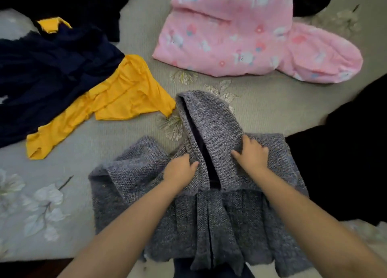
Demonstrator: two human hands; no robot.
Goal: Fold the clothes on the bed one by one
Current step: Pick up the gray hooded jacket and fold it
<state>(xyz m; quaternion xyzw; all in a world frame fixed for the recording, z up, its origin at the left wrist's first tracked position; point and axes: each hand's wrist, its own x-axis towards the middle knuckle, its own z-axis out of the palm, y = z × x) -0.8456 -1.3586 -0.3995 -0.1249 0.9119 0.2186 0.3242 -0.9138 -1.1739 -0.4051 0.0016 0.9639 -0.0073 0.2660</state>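
A grey knitted hooded cardigan (209,219) lies on the bed in front of me, its front opening facing up and its hood (211,118) pointing away. My left hand (180,171) grips the left edge of the hood near the collar. My right hand (251,154) rests on the hood's right side with its fingers spread, pressing the knit. One sleeve (125,173) is bunched at the left.
A pink fleece garment (230,37) lies folded at the back. A navy and yellow garment (88,89) sprawls at the left. Black clothes (345,162) lie at the right and along the far edge. The bedsheet (52,183) is pale with a flower print.
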